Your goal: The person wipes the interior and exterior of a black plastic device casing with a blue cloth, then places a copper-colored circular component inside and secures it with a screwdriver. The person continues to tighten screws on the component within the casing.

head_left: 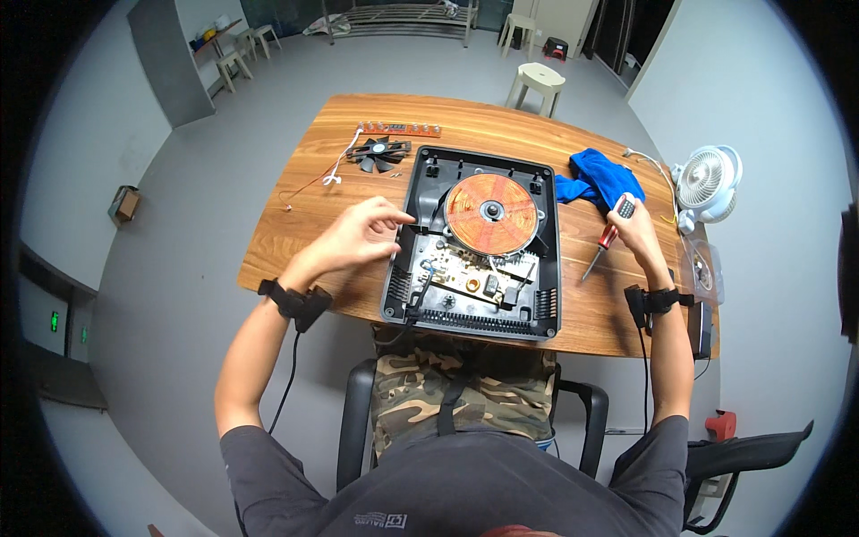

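Observation:
An opened induction cooker base, a black plastic housing (551,268), lies in front of me on the table. Inside it sit a round copper coil (469,222) and, nearer to me, a circuit board (447,268). My left hand (362,234) is over the housing's left edge, thumb and fingers apart and nothing in them; whether the fingertips touch the housing I cannot tell. To the right of the housing, my right hand (637,231) grips a screwdriver (608,237) with a red handle, its shaft pointing down and left toward the tabletop.
Behind the housing's left side lie a black fan (378,156) and a strip-shaped circuit board (403,129) with wires. A blue cloth (601,177) is at the right. A white fan (709,179) and a clear plastic container (707,273) stand along the wooden table's (295,201) right edge.

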Demonstrator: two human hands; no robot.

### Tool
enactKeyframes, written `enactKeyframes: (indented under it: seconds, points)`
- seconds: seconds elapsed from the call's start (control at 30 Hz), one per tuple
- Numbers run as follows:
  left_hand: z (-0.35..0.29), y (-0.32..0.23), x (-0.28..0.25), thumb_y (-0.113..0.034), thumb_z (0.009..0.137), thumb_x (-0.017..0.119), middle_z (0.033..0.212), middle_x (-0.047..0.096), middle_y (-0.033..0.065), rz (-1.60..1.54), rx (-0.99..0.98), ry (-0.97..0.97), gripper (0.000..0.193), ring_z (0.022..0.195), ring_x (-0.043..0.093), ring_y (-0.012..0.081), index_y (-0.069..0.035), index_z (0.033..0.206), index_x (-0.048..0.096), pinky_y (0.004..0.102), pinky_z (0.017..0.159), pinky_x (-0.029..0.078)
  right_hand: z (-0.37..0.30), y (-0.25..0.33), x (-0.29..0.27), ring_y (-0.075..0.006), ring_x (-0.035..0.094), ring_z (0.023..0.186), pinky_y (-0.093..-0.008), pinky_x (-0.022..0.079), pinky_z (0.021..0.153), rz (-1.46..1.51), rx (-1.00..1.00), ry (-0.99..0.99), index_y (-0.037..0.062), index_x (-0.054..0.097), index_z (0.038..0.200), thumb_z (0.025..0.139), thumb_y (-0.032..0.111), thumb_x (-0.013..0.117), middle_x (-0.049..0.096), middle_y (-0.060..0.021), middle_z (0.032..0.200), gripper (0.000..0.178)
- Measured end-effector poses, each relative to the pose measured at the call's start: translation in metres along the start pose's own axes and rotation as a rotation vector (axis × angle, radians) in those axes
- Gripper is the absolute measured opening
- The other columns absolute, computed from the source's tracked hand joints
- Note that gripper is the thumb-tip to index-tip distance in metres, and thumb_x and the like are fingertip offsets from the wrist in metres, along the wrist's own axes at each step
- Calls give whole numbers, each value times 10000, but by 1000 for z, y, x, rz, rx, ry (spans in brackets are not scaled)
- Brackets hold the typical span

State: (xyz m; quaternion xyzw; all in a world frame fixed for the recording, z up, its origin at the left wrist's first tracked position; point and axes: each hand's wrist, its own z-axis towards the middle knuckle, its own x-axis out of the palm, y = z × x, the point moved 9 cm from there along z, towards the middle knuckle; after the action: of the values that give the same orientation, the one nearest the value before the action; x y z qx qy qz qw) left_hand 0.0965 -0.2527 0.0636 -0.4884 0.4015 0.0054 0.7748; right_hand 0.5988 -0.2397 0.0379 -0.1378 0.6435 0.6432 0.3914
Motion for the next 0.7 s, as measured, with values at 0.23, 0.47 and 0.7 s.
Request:
enactKeyframes:
  seconds: [0.23,0.47,0.7]
  points:
    - [2,84,-42,-72,890,706,1009,675,155,403,-232,-210,187,884,701,281,4,1056,745,381,815,573,-32,110,-19,-79,580,630,-243,472,561,339,-213,-30,33,559,1066,922,183,730,621,-22,787,270]
    - [13,88,-19,-87,858,733,992,682,175,568,-241,-129,161,966,677,373,8,988,744,456,863,543,-76,208,6,-46,580,626,-197,452,505,510,-461,87,37,528,1050,934,172,755,616,-12,802,289]
    - [17,90,-14,-140,877,723,968,686,157,670,-218,-149,146,959,667,369,-17,953,748,465,854,534,-92,248,32,-59,621,664,-221,503,570,546,-532,154,22,533,1049,913,144,757,646,-20,828,289]
